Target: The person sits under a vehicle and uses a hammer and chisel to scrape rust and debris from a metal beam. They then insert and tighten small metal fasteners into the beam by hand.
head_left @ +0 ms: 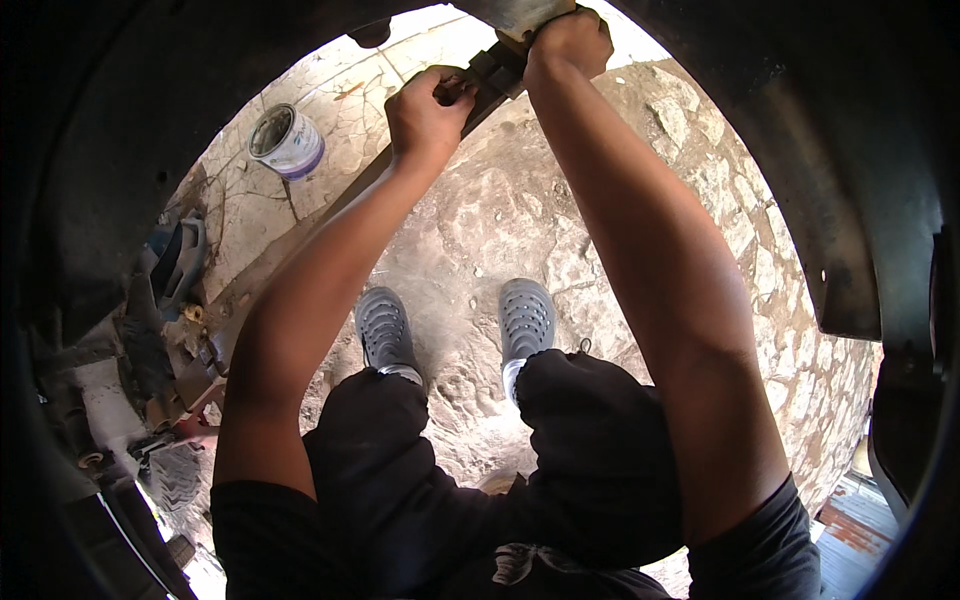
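Both my arms reach up to the far edge of the view, to a dark metal bar with a bracket-like block [497, 72] on it. My left hand [425, 118] is just left of the block, fingers curled in and thumb near the fingertips; whatever they pinch is too small and dark to make out. To the right of the block, my right hand [572, 48] is closed in a fist against a pale metal piece [520, 14]. What its fingers wrap round is hidden behind the hand.
Dark curved metal panels [800, 150] surround the view closely. An open paint tin [290, 145] stands on cracked paving at the left. Tools and scrap parts [165, 330] lie in a heap lower left. Between my grey clogs [527, 318] is rough stony ground [450, 240].
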A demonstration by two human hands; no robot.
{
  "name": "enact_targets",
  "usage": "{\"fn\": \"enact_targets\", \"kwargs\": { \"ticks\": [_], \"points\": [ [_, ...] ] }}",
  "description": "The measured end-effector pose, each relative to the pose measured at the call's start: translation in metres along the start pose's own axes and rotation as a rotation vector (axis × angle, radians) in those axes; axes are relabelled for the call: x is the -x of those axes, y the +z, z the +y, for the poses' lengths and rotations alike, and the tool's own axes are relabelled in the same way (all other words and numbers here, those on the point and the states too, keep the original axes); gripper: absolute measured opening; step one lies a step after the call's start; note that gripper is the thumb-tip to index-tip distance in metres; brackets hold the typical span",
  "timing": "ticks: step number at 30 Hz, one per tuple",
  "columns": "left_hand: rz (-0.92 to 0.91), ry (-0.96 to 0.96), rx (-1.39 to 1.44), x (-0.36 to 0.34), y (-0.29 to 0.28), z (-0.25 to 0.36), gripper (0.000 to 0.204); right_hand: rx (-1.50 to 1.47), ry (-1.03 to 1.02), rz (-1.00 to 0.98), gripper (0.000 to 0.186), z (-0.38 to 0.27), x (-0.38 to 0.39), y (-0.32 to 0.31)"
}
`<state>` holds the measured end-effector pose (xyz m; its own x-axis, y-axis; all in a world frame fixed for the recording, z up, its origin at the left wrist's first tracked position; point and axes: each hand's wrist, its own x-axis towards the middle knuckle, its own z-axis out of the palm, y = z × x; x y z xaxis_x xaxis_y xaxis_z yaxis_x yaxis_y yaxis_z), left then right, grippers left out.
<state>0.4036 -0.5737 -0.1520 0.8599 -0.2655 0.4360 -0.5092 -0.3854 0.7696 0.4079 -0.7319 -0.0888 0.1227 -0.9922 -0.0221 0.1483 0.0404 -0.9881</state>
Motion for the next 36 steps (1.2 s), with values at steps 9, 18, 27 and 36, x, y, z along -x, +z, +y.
{"fn": "enact_targets", "kwargs": {
  "ticks": [9,18,27,36],
  "points": [
    [-0.089,0.061,-0.056,-0.012,0.000,-0.003,0.026,-0.004,0.025,-0.021,0.046,-0.002,-0.003,-0.005],
    [-0.038,0.015,-0.018,-0.014,0.002,-0.005,0.025,0.073,-0.015,-0.029,0.049,0.001,-0.004,-0.003],
    [-0.023,-0.035,-0.051,-0.023,-0.009,-0.008,0.025,0.143,-0.054,-0.026,0.049,0.000,-0.002,-0.001],
    [0.051,-0.014,-0.073,-0.034,-0.004,-0.014,0.032,0.076,-0.135,-0.035,0.048,0.001,0.003,-0.001]
  ]
}}
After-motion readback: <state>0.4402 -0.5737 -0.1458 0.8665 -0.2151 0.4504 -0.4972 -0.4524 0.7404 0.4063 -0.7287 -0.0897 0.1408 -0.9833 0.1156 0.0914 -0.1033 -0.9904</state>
